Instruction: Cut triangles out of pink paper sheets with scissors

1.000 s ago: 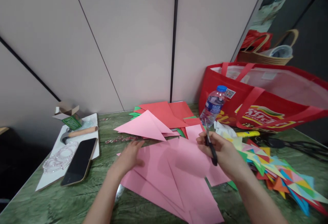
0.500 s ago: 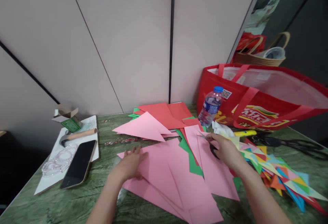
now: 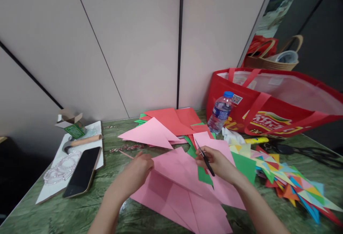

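Observation:
My left hand (image 3: 138, 174) pinches the left edge of a pink paper triangle (image 3: 179, 169) and lifts it off the pile of pink sheets (image 3: 198, 209) on the green marble table (image 3: 59, 212). My right hand (image 3: 218, 164) is closed around small black-handled scissors (image 3: 204, 158), blades pointing up and away, right at the raised sheet's right edge. A green triangle (image 3: 244, 165) lies by my right wrist.
A phone (image 3: 83, 171), a bead bracelet (image 3: 60, 168) and a hammer (image 3: 80, 142) lie on a white board at left. Behind are red and pink sheets (image 3: 168, 119), a water bottle (image 3: 220, 112) and a red bag (image 3: 278, 101). Coloured paper triangles (image 3: 292, 187) pile at right.
My right hand came back left from the coloured pile with the scissors. My left hand closed on a pink sheet's edge and lifted it. A green triangle now lies uncovered at right.

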### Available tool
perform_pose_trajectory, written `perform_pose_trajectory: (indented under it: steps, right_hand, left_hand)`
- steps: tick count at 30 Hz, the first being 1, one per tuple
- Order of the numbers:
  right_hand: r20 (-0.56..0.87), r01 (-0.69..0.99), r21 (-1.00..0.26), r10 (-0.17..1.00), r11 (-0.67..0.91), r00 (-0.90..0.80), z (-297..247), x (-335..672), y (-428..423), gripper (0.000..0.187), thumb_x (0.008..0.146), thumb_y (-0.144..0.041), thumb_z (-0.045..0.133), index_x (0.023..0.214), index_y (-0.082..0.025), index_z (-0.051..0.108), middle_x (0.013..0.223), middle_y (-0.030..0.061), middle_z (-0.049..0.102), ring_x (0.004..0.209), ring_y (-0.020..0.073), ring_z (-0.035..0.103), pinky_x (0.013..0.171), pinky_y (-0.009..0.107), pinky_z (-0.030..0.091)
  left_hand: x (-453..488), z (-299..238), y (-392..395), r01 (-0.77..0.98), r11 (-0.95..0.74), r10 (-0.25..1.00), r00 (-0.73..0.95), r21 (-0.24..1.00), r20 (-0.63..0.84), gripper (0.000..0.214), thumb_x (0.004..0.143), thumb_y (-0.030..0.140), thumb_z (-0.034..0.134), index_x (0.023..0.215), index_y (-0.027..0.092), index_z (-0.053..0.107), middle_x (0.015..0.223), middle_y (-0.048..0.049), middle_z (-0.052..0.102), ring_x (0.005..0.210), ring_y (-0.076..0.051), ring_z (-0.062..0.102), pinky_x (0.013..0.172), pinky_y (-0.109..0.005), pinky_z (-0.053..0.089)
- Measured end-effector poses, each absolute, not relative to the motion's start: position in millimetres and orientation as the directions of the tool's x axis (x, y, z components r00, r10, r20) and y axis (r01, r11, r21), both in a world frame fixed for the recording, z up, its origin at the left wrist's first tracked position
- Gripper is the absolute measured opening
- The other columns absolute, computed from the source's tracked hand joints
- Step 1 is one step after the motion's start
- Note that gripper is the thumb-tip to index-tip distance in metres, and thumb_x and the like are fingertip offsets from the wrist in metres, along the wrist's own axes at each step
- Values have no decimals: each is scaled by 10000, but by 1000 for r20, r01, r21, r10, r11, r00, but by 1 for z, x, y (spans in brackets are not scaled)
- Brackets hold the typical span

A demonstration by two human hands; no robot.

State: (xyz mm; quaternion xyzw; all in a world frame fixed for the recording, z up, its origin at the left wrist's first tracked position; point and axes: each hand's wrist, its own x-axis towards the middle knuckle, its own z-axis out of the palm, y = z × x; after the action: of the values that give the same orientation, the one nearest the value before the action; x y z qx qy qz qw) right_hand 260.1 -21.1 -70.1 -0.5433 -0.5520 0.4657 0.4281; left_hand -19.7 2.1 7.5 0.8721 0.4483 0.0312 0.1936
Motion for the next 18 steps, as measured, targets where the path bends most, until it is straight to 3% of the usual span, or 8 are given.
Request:
perform_pose_trajectory:
  steps: [4, 8, 12, 16, 18]
  right_hand:
    - [-142, 71, -989, 976, -132, -166, -62, 257, -26, 269, 673, -358, 715, 791, -181, 550, 596, -69, 518, 528, 96, 443, 494, 212, 343]
    - [-236, -37, -965, 920, -260, -314, -51, 247, -34, 305, 709, -438, 677, 805, -164, 584, 603, -47, 533, 550, 112, 499, 523, 243, 432]
    - [-206, -152, -953, 929, -262, -308, -48, 230, -38, 255, 695, -407, 681, 758, -173, 600, 611, -24, 589, 579, 136, 549, 573, 284, 483]
    - [-128, -333, -936, 992, -117, 13, -49, 219, -32, 205, 662, -361, 675, 651, -187, 566, 552, -39, 550, 506, 110, 479, 508, 247, 422]
    - [-102, -362, -931, 985, -46, 138, -50, 220, -28, 221, 614, -324, 714, 685, -194, 551, 535, -61, 511, 475, 94, 443, 476, 227, 378]
  left_hand:
    - [-17, 33, -21, 578, -763, 646, 691, 290, 325, 295, 857, 90, 383, 832, 218, 648, 839, -32, 690, 1078, -206, 568, 1112, -502, 142]
    - [-14, 49, -46, 557, -774, 598, 488, 301, 636, 283, 789, 73, 485, 771, 280, 678, 1053, -7, 695, 1179, -258, 519, 1105, -578, 139]
    - [-8, 41, -57, 635, -603, 726, 187, 483, 662, 181, 721, 200, 639, 825, 327, 714, 1250, 25, 589, 1285, -319, 384, 1041, -550, 321]
    - [1, 26, -47, 484, -621, 745, 122, 616, 655, 231, 782, 177, 590, 838, 349, 732, 1489, 142, 268, 1321, -302, 329, 1042, -475, 351]
    - [5, 23, -38, 327, -519, 843, 44, 790, 535, 224, 837, 240, 536, 936, 322, 719, 1510, 77, 250, 1279, -291, 395, 991, -426, 411]
